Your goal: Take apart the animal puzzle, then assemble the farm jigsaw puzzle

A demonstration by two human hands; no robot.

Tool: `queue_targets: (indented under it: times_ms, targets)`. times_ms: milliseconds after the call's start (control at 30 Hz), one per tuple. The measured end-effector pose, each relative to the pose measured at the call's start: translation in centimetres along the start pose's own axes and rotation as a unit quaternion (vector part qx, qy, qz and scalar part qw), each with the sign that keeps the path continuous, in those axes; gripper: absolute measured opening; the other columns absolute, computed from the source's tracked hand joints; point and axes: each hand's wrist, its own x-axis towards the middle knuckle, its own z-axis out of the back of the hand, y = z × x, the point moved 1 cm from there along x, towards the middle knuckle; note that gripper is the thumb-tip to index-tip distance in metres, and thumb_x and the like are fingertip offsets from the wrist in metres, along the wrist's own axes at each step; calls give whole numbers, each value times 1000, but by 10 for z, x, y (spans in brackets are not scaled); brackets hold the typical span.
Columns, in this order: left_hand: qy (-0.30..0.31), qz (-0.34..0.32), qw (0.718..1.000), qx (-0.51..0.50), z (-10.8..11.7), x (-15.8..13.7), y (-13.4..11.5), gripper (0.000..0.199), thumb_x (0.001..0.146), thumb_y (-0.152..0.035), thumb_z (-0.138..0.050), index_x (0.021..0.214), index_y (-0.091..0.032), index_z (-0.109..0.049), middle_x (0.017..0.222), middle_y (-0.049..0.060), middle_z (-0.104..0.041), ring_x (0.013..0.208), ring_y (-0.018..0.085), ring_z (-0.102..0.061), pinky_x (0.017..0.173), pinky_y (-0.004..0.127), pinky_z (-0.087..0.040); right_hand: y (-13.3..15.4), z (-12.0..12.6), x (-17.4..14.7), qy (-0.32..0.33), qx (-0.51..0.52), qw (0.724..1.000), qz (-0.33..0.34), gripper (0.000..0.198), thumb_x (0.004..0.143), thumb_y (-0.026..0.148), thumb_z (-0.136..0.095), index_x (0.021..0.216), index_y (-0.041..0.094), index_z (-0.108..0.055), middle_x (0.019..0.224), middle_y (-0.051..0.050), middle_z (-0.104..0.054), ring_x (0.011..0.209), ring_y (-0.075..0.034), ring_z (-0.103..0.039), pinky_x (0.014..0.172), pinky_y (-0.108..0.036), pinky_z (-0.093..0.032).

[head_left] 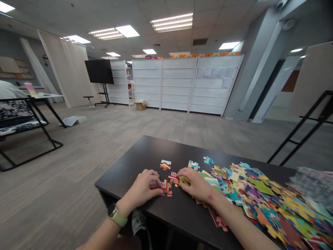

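Note:
On the black table, my left hand (pixel 146 185) has its thumb and fingers closed around the edge of a few puzzle pieces (pixel 169 189) in orange, red and purple. My right hand (pixel 194 181) pinches a red and white puzzle piece (pixel 173 176), just up and right of those pieces; a green piece (pixel 184 180) shows under its fingers. A single puzzle piece (pixel 165 164) with a red and teal picture lies beyond my left hand. Past the right hand are a pale piece (pixel 194 165) and a blue piece (pixel 208 160).
A large heap of loose puzzle pieces (pixel 262 194) covers the right of the black table (pixel 135 156). Crumpled clear plastic (pixel 312 187) lies at its far right. Across the floor stand white shelves (pixel 179 85) and a screen on a stand (pixel 99 72). A person (pixel 10 90) sits at left.

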Motion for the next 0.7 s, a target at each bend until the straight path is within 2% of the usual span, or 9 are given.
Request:
queue_targets:
  times_ms: [200, 300, 467, 700]
  targets:
    - [4, 8, 1000, 5, 1, -1, 3, 7, 79, -38, -82, 84, -33, -82, 120, 4, -69, 115, 28, -59, 103, 41, -45, 5, 8, -3, -25, 14, 1000, 8, 23, 80, 15, -66, 101, 22, -72, 108, -6, -70, 99, -21, -65, 92, -36, -50]
    - [24, 0, 1000, 17, 6, -5, 1, 12, 83, -40, -79, 93, -36, -82, 125, 5, -68, 119, 29, -58, 104, 41, -45, 8, 11, -3, -30, 29, 999, 17, 20, 81, 16, -66, 99, 22, -73, 109, -7, -69, 99, -21, -66, 91, -35, -51]
    - [81, -44, 994, 50, 14, -16, -4, 22, 93, -36, -68, 113, -38, -77, 144, 6, -58, 136, 28, -47, 116, 45, -32, 9, 11, -4, -5, 39, 998, 39, 19, 82, 17, -65, 97, 23, -74, 107, -7, -69, 98, -21, -66, 90, -36, -51]
    - [77, -37, 995, 49, 18, -16, -4, 19, 92, -30, -69, 107, -34, -79, 138, 6, -62, 132, 26, -51, 111, 39, -39, 14, 13, -8, 47, 43, 997, 36, 21, 79, 14, -66, 93, 26, -75, 108, -5, -66, 98, -20, -65, 90, -34, -51]
